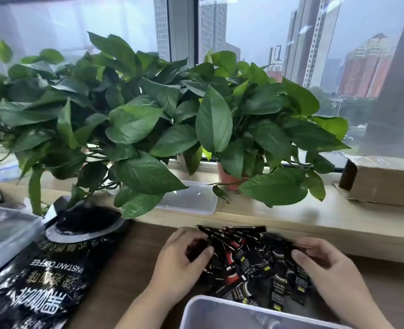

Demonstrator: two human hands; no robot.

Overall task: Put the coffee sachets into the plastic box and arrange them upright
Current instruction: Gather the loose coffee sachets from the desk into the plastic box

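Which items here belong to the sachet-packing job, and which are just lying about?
Job: coffee sachets heaped on the desk; plastic box nearest the camera; left hand and right hand, gripping the heap from either side.
Lying about: instant coffee bag; clear lid on the sill; potted plants; cardboard box; plastic tub at far left.

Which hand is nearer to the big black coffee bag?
Left. The left hand holds the sachets on the side facing the bag; the right hand holds their opposite side, beyond the pile.
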